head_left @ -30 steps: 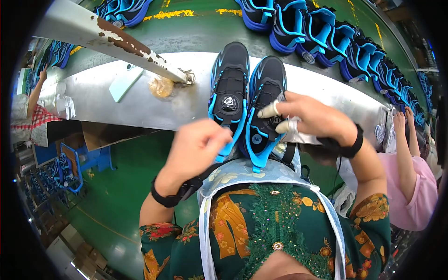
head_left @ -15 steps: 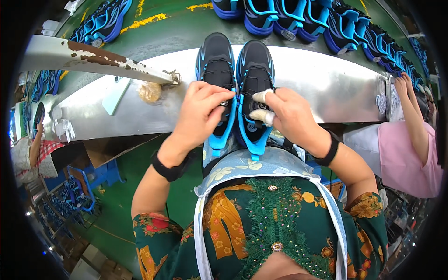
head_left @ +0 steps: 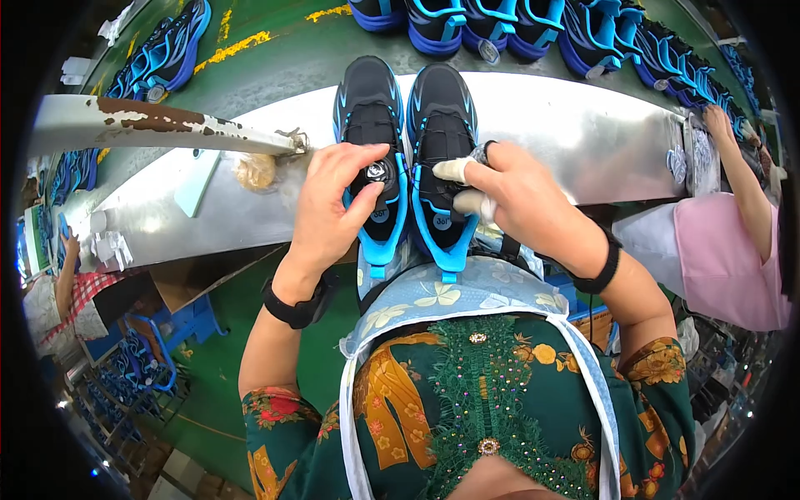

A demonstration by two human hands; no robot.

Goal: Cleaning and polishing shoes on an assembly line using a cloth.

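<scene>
Left hand [head_left: 329, 208] open, thumb and forefinger parted around dial [head_left: 377, 172] of left shoe [head_left: 368, 104]. Right hand [head_left: 525, 200], finger covers [head_left: 451, 171] on, bent over right shoe [head_left: 440, 104]; whether gripping, cannot tell. Shoes paired at counter [head_left: 567, 142] edge, heels toward apron [head_left: 450, 296], presumably for easy reach.

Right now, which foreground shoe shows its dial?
The left shoe: its dial shows by the left hand; the right hand hides that spot on the right shoe.

Left forearm [head_left: 271, 354] leaning toward one o'clock, a person curves the left hand [head_left: 332, 200], thumb and forefinger parted; the right forearm [head_left: 640, 292] slants toward ten, right hand [head_left: 521, 187] pointing pale-covered thumb and forefinger likewise.
</scene>
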